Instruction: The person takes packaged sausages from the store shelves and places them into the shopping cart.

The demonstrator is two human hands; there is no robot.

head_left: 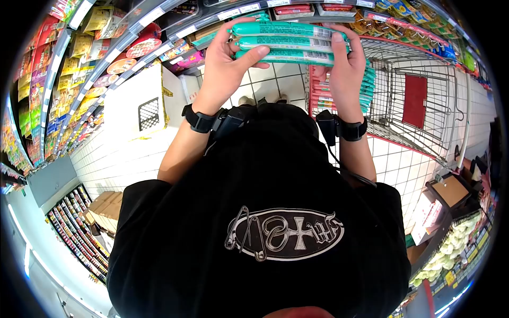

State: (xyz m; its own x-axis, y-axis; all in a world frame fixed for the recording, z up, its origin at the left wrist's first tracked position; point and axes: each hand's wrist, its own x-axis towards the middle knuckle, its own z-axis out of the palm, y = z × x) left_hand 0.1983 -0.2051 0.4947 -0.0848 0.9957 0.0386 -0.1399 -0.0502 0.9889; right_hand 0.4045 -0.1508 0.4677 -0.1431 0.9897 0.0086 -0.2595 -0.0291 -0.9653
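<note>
Three long green-wrapped sausages (289, 42) lie side by side between my hands at the front of a shelf. My left hand (225, 63) is closed round their left ends, its thumb pressed on the nearest one. At the right ends, my right hand (347, 66) grips them with the thumb on top. Printed text and barcodes face up. Below and right of my right hand, a stack of red and green sausage packs (323, 90) sits in the shopping cart (408, 100); my forearm partly covers it.
A shelf edge with price labels (249, 9) runs along the front. On the left stand a white box (164, 100) and shelves of colourful snack bags (74, 69). White floor tiles (286, 85) show below my hands. Brown cartons (106, 209) are behind left.
</note>
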